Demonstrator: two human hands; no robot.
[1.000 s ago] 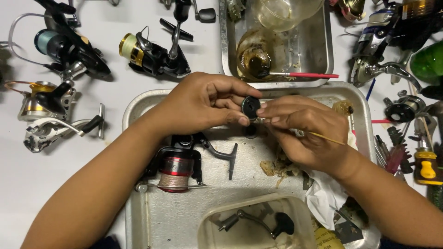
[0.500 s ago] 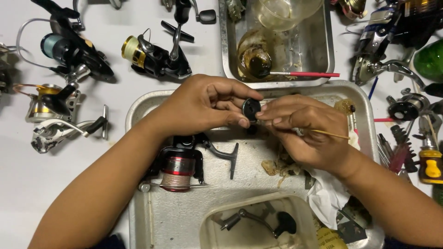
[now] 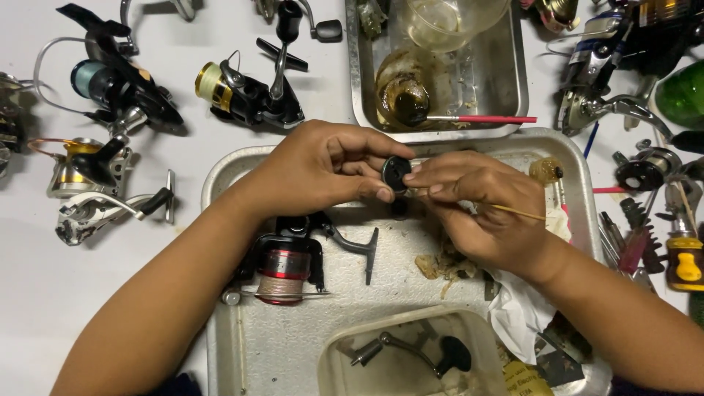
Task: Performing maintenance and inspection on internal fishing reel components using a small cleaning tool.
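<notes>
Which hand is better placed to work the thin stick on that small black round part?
Probably the right hand: it holds the thin wooden stick, while the left hand grips the small black round part.

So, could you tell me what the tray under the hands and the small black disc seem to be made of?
Tray: apparently bare metal, dull silver, scuffed, with a rolled rim. Small black disc, pinched by left hand and right hand: dark, slightly glossy, plastic or coated metal; cannot tell which.

Two bare forearms showing no sleeves, left hand (image 3: 323, 169) and right hand (image 3: 484, 205) wearing no gloves, rings or watch
</notes>
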